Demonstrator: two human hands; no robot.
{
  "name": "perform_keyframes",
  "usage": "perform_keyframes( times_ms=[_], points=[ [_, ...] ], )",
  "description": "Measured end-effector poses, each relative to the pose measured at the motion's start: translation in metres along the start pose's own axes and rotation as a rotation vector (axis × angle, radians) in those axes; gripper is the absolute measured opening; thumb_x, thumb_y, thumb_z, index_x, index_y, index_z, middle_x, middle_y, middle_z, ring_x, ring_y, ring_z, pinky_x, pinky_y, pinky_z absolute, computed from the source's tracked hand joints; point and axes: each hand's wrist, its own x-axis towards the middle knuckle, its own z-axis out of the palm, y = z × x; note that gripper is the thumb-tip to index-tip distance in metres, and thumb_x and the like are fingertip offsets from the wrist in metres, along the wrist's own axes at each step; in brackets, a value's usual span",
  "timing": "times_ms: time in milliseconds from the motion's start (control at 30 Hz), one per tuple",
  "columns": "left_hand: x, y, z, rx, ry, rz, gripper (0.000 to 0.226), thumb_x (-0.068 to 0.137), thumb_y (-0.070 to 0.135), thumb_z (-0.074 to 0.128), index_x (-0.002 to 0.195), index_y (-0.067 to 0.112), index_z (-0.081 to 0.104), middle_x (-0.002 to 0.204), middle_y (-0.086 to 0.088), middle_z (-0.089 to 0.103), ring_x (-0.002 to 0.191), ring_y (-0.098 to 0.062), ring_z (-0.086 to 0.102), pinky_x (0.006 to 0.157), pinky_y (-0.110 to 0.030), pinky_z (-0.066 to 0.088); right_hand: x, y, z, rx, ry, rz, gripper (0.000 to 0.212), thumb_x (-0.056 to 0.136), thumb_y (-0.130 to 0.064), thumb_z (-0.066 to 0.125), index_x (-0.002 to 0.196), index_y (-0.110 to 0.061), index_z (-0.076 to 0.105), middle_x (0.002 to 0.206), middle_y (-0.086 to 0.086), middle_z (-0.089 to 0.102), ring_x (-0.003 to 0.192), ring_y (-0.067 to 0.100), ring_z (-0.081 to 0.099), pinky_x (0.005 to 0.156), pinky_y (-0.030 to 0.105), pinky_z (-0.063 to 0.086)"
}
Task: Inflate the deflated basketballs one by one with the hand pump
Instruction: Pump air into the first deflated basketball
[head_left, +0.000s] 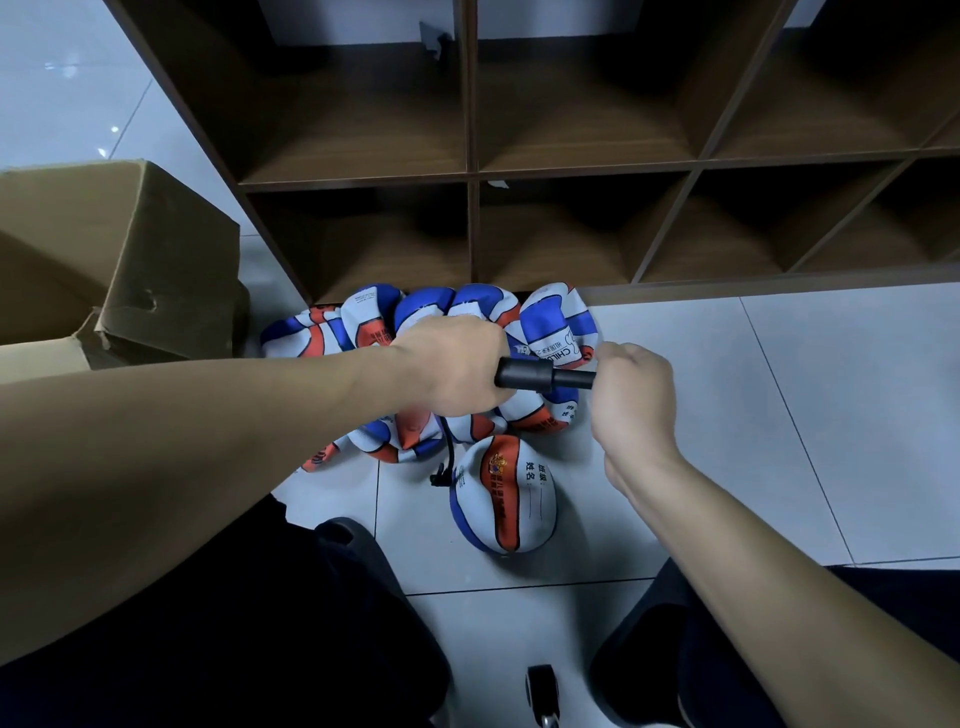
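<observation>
The fingers of my left hand (457, 371) are curled round the black hand pump (543, 378) barrel; those of my right hand (636, 397) grip its handle end. A thin hose (445, 457) drops to the part-filled basketball (503, 496) on the near floor (727, 415). Deflated basketballs (431, 322) are heaped beyond it against the shelf unit (470, 171), with a cardboard box (119, 254) at far left.

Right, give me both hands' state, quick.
Left hand: closed around the pump body.
Right hand: closed around the pump's narrower end.
</observation>
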Motion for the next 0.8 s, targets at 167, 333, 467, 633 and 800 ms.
perform_keyframes(
  times_ms=[167, 333, 467, 633, 800],
  points=[
    [0.001, 0.011, 0.001, 0.0, 0.014, 0.017, 0.03, 0.096, 0.048, 0.062, 0.077, 0.025, 0.06, 0.069, 0.003, 0.061, 0.062, -0.019, 0.061, 0.055, -0.03, 0.043, -0.001, 0.004, 0.006, 0.025, -0.01, 0.0, 0.037, 0.097, -0.022, 0.052, 0.064, -0.02, 0.035, 0.047, -0.011, 0.035, 0.061, 0.026, 0.033, 0.057, 0.034, 0.027],
    [0.001, 0.02, 0.002, 0.002, 0.041, 0.033, 0.027, 0.091, 0.043, 0.064, 0.074, 0.023, 0.062, 0.067, 0.002, 0.063, 0.063, -0.022, 0.065, 0.058, -0.036, 0.056, -0.006, 0.003, 0.012, 0.037, -0.038, -0.005, 0.025, 0.085, -0.034, 0.05, 0.068, -0.016, 0.048, 0.066, 0.009, 0.053, 0.062, 0.027, 0.04, 0.058, 0.036, 0.034],
    [0.002, 0.022, 0.001, -0.021, 0.023, 0.044, 0.024, 0.092, 0.04, 0.064, 0.076, 0.023, 0.062, 0.068, 0.001, 0.063, 0.063, -0.023, 0.065, 0.058, -0.037, 0.057, -0.001, 0.002, 0.004, -0.001, -0.101, 0.033, 0.027, 0.091, -0.031, 0.056, 0.072, -0.013, 0.049, 0.066, 0.009, 0.048, 0.062, 0.025, 0.036, 0.056, 0.034, 0.03],
    [0.004, 0.022, 0.004, -0.033, -0.016, 0.09, 0.027, 0.096, 0.043, 0.062, 0.078, 0.024, 0.061, 0.069, 0.001, 0.063, 0.062, -0.021, 0.063, 0.054, -0.034, 0.05, 0.005, 0.002, -0.012, 0.009, -0.144, 0.114, 0.035, 0.097, -0.009, 0.056, 0.065, -0.017, 0.046, 0.054, 0.0, 0.036, 0.037, 0.013, 0.031, 0.037, 0.021, 0.024],
    [0.005, -0.013, -0.001, -0.043, -0.102, 0.032, 0.024, 0.094, 0.041, 0.067, 0.078, 0.024, 0.065, 0.063, 0.003, 0.061, 0.056, -0.019, 0.06, 0.055, -0.033, 0.05, 0.024, -0.004, -0.029, 0.023, -0.001, 0.136, 0.032, 0.086, -0.01, 0.054, 0.064, -0.021, 0.034, 0.065, 0.004, 0.023, 0.058, 0.023, 0.018, 0.054, 0.035, 0.013]
  ],
)
